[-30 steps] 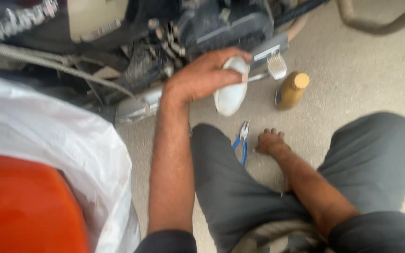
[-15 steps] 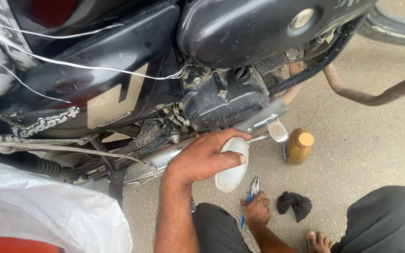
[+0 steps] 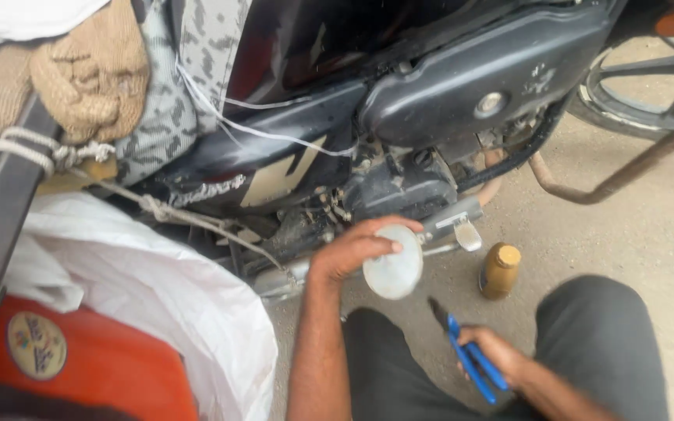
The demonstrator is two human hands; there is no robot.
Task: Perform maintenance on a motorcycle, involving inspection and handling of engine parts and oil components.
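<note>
White plastic sack (image 3: pixel 157 296) is lying at far left, contents hidden. Left hand (image 3: pixel 352 249) is closing its grip around a round white disc (image 3: pixel 393 273), holding it just beside the motorcycle engine (image 3: pixel 399 187), near the footpeg (image 3: pixel 454 226). Right hand (image 3: pixel 493 355) is gripping blue-handled pliers (image 3: pixel 466 351), fingers wrapped on handles, above the lap. Small brown bottle (image 3: pixel 499 270) is standing upright on the floor, capped; contents cannot be seen.

Bare floor (image 3: pixel 649 234) lies open right of the brown bottle (image 3: pixel 499 270); the motorcycle engine (image 3: pixel 399 187) and footpeg (image 3: pixel 458 222) block above.
</note>
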